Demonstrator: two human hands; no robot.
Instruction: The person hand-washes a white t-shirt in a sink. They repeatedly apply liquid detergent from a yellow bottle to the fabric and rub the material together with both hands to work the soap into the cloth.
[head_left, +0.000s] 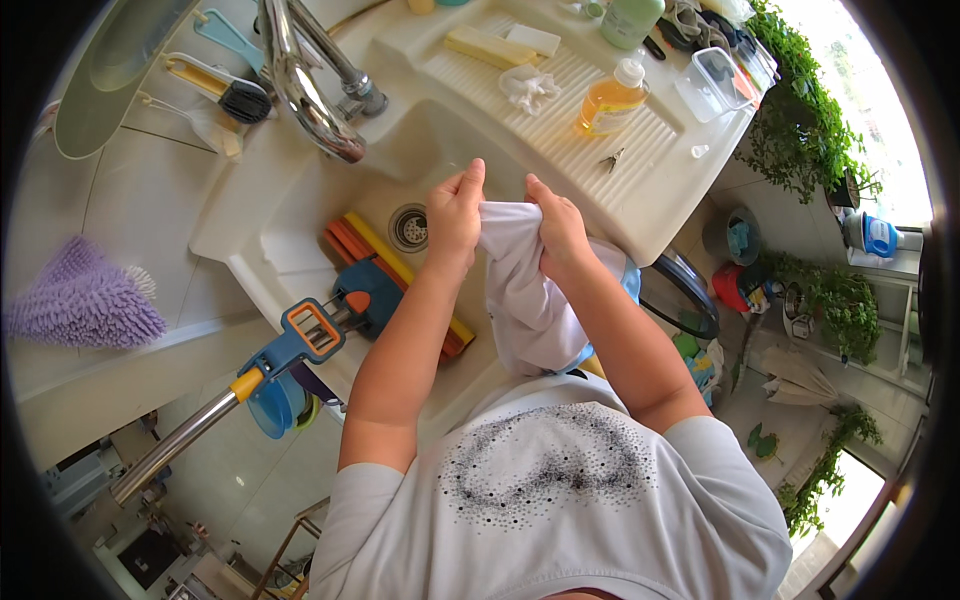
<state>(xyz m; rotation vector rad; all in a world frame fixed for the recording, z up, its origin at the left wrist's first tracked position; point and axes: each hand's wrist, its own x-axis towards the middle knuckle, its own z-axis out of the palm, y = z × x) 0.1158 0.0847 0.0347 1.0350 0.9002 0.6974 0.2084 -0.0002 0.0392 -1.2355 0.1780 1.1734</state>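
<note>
A white cloth garment (525, 300) with light blue edging is stretched between my two hands above the utility sink (450, 135). My left hand (456, 214) grips one end of its upper edge, thumb pointing away from me. Gripping the other end is my right hand (559, 225), a short span away. The rest of the cloth hangs down towards my shirt, and its lower part is partly hidden by my right forearm. To the left of my left hand, the metal drain strainer (409, 227) shows in the basin floor. A sponge mop head (397, 285) lies in the basin beside my left forearm.
The mop's metal pole (180, 439) runs over the sink's left rim. A chrome faucet (307, 90) rises at the back. On the ribbed washboard (495, 105) stand a bottle of orange liquid (613, 97) and a yellow soap bar (489, 46). A purple chenille cloth (90, 300) hangs at left.
</note>
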